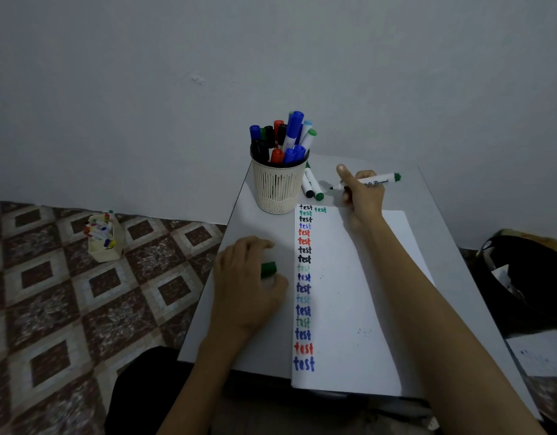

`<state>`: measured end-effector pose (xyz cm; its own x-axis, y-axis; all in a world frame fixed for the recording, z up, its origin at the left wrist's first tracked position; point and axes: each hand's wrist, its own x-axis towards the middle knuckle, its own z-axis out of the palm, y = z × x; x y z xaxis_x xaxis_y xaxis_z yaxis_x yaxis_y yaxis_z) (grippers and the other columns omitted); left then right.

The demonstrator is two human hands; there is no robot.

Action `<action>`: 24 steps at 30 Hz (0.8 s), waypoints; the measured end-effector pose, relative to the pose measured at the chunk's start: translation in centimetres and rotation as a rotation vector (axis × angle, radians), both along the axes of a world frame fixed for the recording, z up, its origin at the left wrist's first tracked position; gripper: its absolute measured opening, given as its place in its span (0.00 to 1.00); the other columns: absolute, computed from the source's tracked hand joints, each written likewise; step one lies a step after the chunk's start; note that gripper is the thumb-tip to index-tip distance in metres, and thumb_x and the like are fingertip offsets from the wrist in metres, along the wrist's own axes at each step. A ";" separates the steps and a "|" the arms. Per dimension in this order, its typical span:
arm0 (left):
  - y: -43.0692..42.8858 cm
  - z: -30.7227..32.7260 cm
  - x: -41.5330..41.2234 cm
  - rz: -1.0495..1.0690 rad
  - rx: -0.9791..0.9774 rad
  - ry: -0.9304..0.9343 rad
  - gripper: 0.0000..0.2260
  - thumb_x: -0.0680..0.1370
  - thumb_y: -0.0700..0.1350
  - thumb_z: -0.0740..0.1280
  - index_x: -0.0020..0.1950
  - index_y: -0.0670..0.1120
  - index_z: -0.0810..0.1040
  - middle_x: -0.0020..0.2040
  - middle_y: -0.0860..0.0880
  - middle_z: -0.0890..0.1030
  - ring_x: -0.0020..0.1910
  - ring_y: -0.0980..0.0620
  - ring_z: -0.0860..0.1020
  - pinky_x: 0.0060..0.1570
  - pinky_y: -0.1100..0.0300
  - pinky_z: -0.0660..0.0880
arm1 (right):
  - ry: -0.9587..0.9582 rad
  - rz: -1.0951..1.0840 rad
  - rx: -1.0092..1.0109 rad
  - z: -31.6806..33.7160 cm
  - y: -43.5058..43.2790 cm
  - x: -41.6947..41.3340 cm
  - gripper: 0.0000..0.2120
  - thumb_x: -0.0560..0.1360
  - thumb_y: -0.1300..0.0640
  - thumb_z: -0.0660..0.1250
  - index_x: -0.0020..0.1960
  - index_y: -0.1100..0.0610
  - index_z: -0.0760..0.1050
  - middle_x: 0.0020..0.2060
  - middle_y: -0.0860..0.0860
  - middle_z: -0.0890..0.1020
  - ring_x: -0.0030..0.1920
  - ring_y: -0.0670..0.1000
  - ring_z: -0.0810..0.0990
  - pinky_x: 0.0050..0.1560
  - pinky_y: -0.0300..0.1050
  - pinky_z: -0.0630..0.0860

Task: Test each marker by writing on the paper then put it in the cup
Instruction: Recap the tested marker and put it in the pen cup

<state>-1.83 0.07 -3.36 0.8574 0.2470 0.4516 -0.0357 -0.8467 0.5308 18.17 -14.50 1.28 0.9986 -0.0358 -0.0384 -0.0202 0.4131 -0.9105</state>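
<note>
Prob. a room in a home, not an office: small grey table (270,340) w/ far edge against a bare painted wall (145,89), brown-and-cream diamond-pattern floor tiles (67,293), cardboard box (104,243) of markers on the floor left of the table, black bag (528,284) by its right edge.

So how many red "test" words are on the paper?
3 red words: two together, fifth and sixth down the column on the paper, and one second from the bottom. The right arm covers some paper.
</note>
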 end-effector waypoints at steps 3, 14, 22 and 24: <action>0.2 -0.3 0.0 0.067 0.060 0.025 0.15 0.68 0.54 0.58 0.50 0.50 0.74 0.50 0.51 0.74 0.51 0.51 0.70 0.53 0.58 0.58 | -0.046 0.045 -0.056 0.6 -0.8 -1.2 0.13 0.70 0.64 0.74 0.37 0.56 0.69 0.31 0.54 0.78 0.28 0.48 0.75 0.30 0.39 0.74; 0.6 1.3 -1.1 -0.312 -0.466 -0.064 0.11 0.73 0.40 0.69 0.54 0.49 0.79 0.51 0.56 0.81 0.51 0.59 0.79 0.51 0.66 0.75 | -0.107 0.389 -0.135 2.5 -3.6 -12.0 0.07 0.72 0.74 0.63 0.41 0.64 0.72 0.30 0.59 0.80 0.30 0.55 0.81 0.30 0.41 0.79; 0.4 2.0 -1.4 -0.286 -0.583 -0.023 0.11 0.71 0.36 0.71 0.52 0.44 0.80 0.47 0.54 0.83 0.46 0.62 0.80 0.46 0.71 0.74 | -0.111 0.317 -0.127 1.0 -4.1 -15.0 0.08 0.70 0.75 0.63 0.37 0.64 0.71 0.34 0.64 0.77 0.27 0.56 0.78 0.29 0.42 0.77; 0.4 2.0 -1.4 -0.303 -0.585 -0.017 0.11 0.71 0.36 0.72 0.52 0.46 0.81 0.46 0.56 0.83 0.45 0.61 0.80 0.47 0.69 0.74 | -0.111 0.326 -0.126 0.7 -3.8 -15.3 0.08 0.70 0.75 0.63 0.38 0.64 0.71 0.35 0.65 0.78 0.28 0.56 0.79 0.30 0.43 0.78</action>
